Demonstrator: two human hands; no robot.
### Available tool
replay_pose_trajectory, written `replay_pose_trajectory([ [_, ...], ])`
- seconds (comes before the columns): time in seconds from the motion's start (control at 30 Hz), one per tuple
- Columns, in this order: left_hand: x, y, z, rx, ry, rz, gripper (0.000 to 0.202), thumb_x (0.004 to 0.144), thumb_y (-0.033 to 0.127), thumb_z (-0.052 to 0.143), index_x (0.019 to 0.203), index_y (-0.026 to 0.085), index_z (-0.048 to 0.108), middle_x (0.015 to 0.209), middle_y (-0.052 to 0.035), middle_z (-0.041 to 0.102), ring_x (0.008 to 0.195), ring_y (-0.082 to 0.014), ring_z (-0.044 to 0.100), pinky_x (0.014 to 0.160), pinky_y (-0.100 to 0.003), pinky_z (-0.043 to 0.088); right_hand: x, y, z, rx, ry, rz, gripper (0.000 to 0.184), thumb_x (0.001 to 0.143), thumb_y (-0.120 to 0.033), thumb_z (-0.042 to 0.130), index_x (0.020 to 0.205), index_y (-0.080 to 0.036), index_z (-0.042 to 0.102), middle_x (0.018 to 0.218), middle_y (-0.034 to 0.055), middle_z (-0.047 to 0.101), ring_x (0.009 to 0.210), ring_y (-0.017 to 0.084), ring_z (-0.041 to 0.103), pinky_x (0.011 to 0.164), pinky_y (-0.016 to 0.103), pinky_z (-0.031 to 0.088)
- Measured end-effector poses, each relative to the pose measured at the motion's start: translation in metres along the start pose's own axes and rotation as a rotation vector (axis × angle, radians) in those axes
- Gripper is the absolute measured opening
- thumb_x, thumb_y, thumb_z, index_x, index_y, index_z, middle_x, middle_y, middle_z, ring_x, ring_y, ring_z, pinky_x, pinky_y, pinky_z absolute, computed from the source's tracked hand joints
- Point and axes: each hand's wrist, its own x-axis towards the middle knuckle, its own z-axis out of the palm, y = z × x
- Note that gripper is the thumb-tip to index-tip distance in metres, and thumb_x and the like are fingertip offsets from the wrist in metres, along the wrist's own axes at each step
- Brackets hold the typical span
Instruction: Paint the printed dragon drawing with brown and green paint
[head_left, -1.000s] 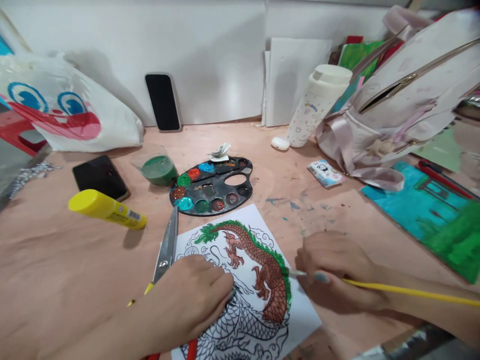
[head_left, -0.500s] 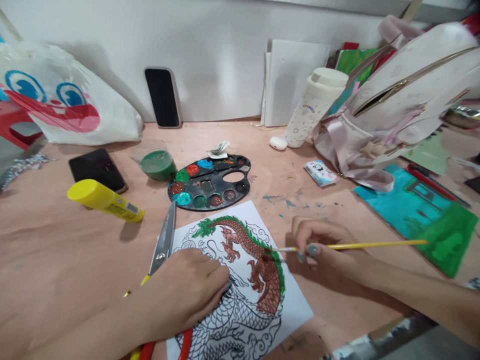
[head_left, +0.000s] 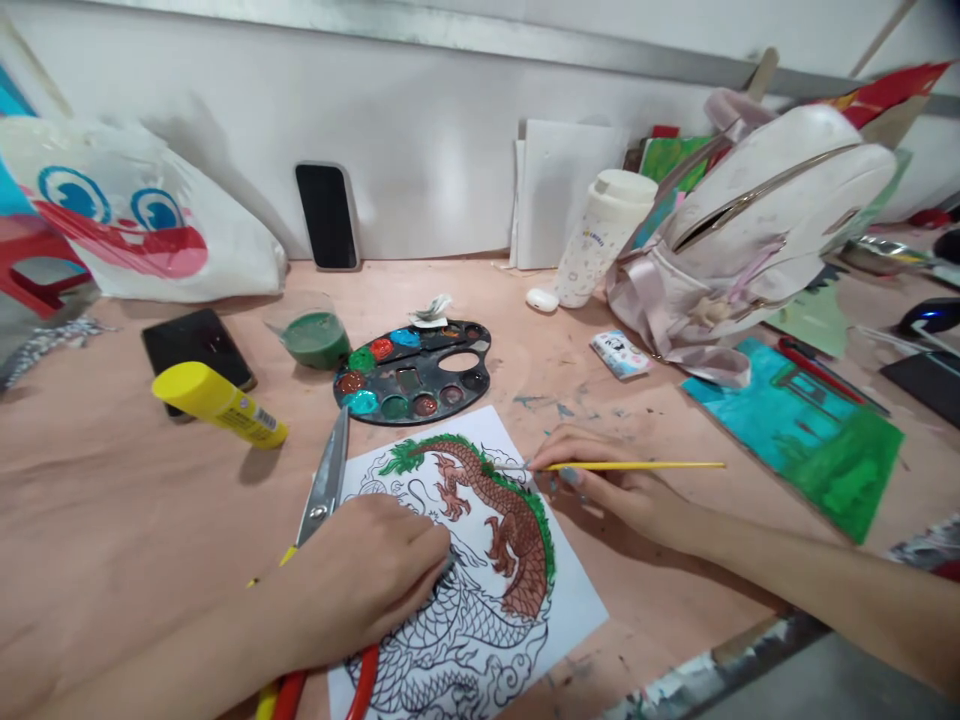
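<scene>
My right hand [head_left: 600,475] pinches a thin yellow paintbrush [head_left: 645,465], its tip touching the green edge along the back of a dragon. That dragon is printed on a white paper sheet [head_left: 566,595]; part of its body is painted brown, and the lower part is bare line art. My left hand [head_left: 382,570] lies on the sheet's left side with its fingers curled, so whatever is under them is hidden. Scissors [head_left: 330,470] with red and yellow handles run beneath that hand. Just beyond the sheet is a black paint palette [head_left: 442,375] with several colours.
A cup of green liquid [head_left: 315,335], a yellow glue stick [head_left: 221,403] and a dark phone [head_left: 196,350] are at left. Another phone [head_left: 328,215] leans on the wall. A white tumbler [head_left: 604,235], a backpack [head_left: 757,220] and a blue-green painting [head_left: 802,435] stand or lie right.
My right hand has moved left and slightly up with the paintbrush, bringing its tip further up the dragon's back. My left hand stays on the sheet. The camera view has shifted a little.
</scene>
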Motion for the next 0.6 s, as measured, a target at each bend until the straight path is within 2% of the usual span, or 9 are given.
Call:
replay_pose_trajectory([
  [0.1,-0.001,0.001,0.000,0.007,-0.003,-0.002,0.025,0.102,0.020,0.030,0.080,0.021,0.039,0.070,0.0011,0.054,0.058,-0.0175,0.045,0.057,-0.035,0.030,-0.002,0.002,0.001,0.029,-0.004,0.041,0.032,0.102,-0.042,0.048,0.110,-0.023,0.071,0.104,0.0093,0.068,0.095,0.019,0.062,0.084,0.034,0.050],
  [0.23,-0.001,0.002,-0.002,0.015,-0.003,-0.004,0.025,0.102,0.018,0.026,0.080,0.022,0.037,0.069,0.0015,0.054,0.058,-0.0178,0.046,0.057,-0.034,0.030,-0.004,0.002,0.007,0.245,0.102,0.164,0.030,0.102,-0.039,0.049,0.095,-0.021,0.073,0.094,0.0059,0.063,0.080,0.015,0.059,0.069,0.025,0.048],
  [0.37,-0.002,0.002,0.000,0.028,-0.002,0.000,0.024,0.102,0.019,0.028,0.080,0.022,0.036,0.070,0.0015,0.054,0.058,-0.0184,0.045,0.057,-0.034,0.029,-0.007,0.000,0.010,0.333,0.100,0.204,0.027,0.100,-0.040,0.054,0.102,-0.022,0.074,0.099,0.0071,0.061,0.087,0.015,0.058,0.073,0.024,0.049],
  [0.47,-0.001,0.003,0.000,0.041,0.001,0.005,0.022,0.101,0.018,0.029,0.081,0.022,0.037,0.070,0.0012,0.053,0.058,-0.0186,0.044,0.057,-0.034,0.029,-0.008,-0.001,0.011,0.454,0.111,0.252,0.029,0.099,-0.043,0.056,0.096,-0.021,0.074,0.094,0.0055,0.060,0.081,0.013,0.058,0.067,0.021,0.047],
  [0.6,0.001,0.006,-0.003,0.018,0.063,-0.013,0.019,0.094,0.007,0.031,0.093,0.020,0.044,0.080,-0.0015,0.056,0.067,-0.0201,0.048,0.062,-0.033,0.037,-0.006,-0.002,0.012,0.505,0.120,0.285,0.026,0.095,-0.043,0.061,0.098,-0.020,0.075,0.097,0.0058,0.060,0.080,0.012,0.057,0.069,0.021,0.048],
])
